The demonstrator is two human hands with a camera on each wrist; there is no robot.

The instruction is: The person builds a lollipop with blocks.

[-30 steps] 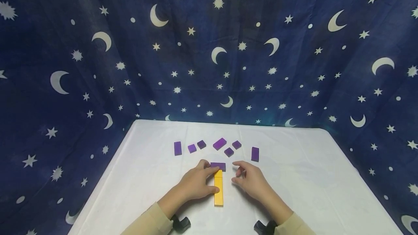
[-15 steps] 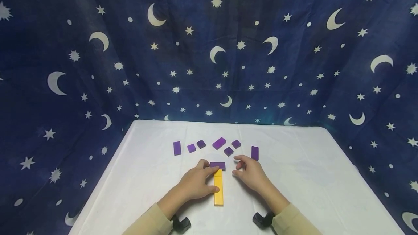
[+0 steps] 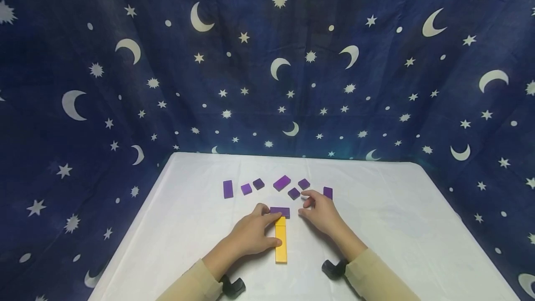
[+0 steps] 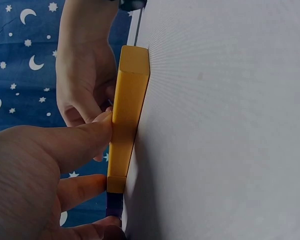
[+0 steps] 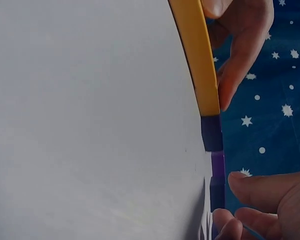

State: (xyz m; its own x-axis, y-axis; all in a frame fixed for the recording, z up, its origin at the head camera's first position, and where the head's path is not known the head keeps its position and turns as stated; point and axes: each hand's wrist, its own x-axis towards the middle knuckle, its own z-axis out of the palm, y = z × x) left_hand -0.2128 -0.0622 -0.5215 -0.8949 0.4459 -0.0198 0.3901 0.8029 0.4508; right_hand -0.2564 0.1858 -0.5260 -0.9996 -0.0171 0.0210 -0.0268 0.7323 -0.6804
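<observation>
Your left hand [image 3: 252,231] is pressing with spread, fairly straight fingers: the thumb is touching the long yellow block [image 3: 282,251], and the index fingertip is resting at the joint between the short yellow block [image 3: 283,221] and the purple crosspiece [image 3: 281,210]. The yellow blocks are lying end to end on the white-covered table [image 3: 397,226], with the purple crosspiece lying across their far end. Your right hand [image 3: 323,212] is gripping nothing; its thumb and index finger are standing apart, just beside a small dark purple block [image 3: 294,193]. You cannot tell whether the index fingertip is touching it. The right hand is partly hiding a rectangular purple block [image 3: 328,193]. In the right wrist view, the upper edge is cutting off the long yellow block; in the left wrist view, your fingers are covering part of the purple crosspiece.
</observation>
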